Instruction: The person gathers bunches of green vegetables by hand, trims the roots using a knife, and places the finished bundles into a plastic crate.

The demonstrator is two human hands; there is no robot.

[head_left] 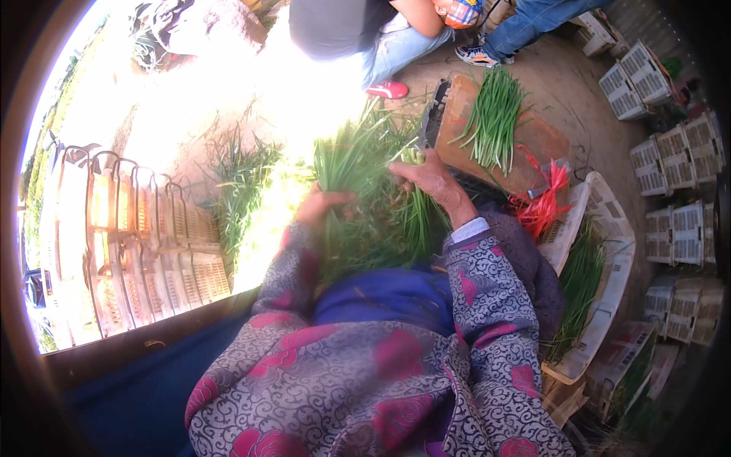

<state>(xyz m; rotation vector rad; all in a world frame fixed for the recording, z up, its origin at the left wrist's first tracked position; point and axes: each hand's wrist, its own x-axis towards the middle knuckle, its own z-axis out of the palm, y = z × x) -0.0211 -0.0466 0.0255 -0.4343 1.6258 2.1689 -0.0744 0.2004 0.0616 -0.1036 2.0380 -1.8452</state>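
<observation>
My left hand [324,204] is closed around the leafy part of a bunch of green chives [343,164], somewhat blurred. To its right, the fingers of my right hand [435,181] are wrapped about pale stem ends [412,156] of chives. Below both hands lies a loose heap of chives [381,236], spread over the ground and up to my blue apron [388,297]. A neat bundle of chives [495,118] rests on a brown board [544,145] ahead on the right.
Red plastic ties [544,194] lie by the board's near edge. On my right stands a white crate [609,305] with more chives [582,282]. Stacked crates [160,236] are at the left, others [636,80] along the right wall. A seated person [346,30] is ahead, another person's leg [525,30] beyond.
</observation>
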